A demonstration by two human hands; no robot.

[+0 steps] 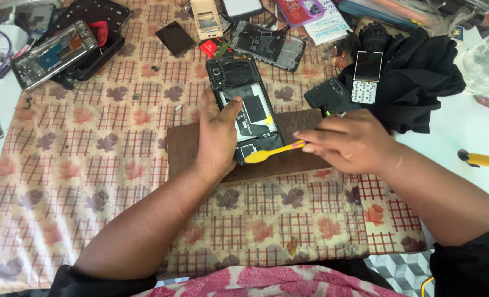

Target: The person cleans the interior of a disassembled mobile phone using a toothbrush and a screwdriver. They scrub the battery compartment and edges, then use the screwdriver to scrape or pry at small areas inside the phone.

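While the left hand (pixel 218 137) clamps the opened phone (pixel 245 104) mid-frame, the right hand (pixel 350 142), pinching a yellow pry tool (pixel 269 153), could slip and gouge its board.

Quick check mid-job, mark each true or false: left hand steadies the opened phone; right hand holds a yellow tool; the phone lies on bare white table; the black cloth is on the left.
1. The left hand steadies the opened phone. True.
2. The right hand holds a yellow tool. True.
3. The phone lies on bare white table. False: it lies on a brown pad.
4. The black cloth is on the left. False: it is on the right.
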